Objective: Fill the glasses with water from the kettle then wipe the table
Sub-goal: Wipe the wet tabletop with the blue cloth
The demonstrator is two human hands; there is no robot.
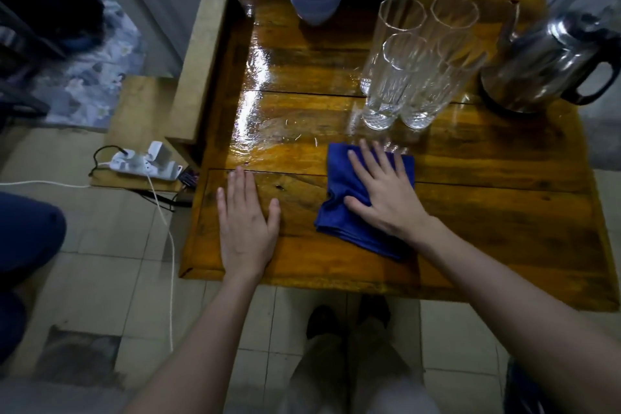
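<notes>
**Flat on the cloth, glasses and kettle behind**

Right now the right hand (386, 198) lies palm down with fingers spread on a folded blue cloth (349, 212), pressing it onto the wooden table (504, 228). The left hand (247, 228) rests flat and open on the bare wood to the left of the cloth, gripping nothing. Beyond the cloth, farther from the person, four tall clear glasses (416, 70) stand upright in a tight cluster, touching or nearly so; how full they are cannot be told. A steel kettle (544, 60) with a black handle sits to the right of the glasses. Left of the glasses the tabletop shines wet. Off the table's left edge, a white power strip (148, 165) lies on a low wooden step.
</notes>
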